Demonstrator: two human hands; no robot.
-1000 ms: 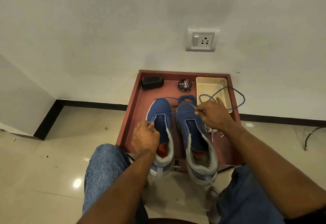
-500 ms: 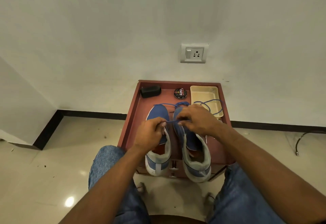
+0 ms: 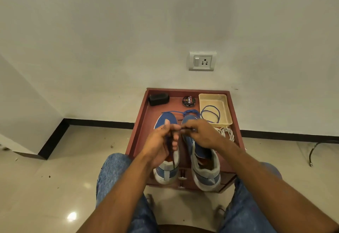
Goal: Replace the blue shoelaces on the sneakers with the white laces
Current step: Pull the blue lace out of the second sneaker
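Both hands are closed on a thin blue shoelace: it is pinched between thumb and fingers of the left hand and gripped in the curled fingers of the right hand, with a short taut span held between the two above the shoes. A darker strand is seen hanging from the left hand toward the heel of the left blue knit sneaker with grey collar and white sole. The right sneaker of the same make is placed just beside it on the reddish-brown wooden tray table.

Progress is judged as follows:
- No lace is visible across the exposed part of either tongue, so unlacing is judged to be finished or nearly so; the eyelets under the hands are hidden.
- One loop of blue lace is already deposited in the shallow cream plastic tray.
- A further length of blue lace is laid across the table at the toes, near the round black polish tin and the black brush block.
- The bundle of white laces is lying untouched to the right of the right sneaker.

Remaining work, by this judgement: the held lace is to be gathered and set aside, then both sneakers are to be threaded with white laces. Threading has not been started, so less than half of the task is considered complete
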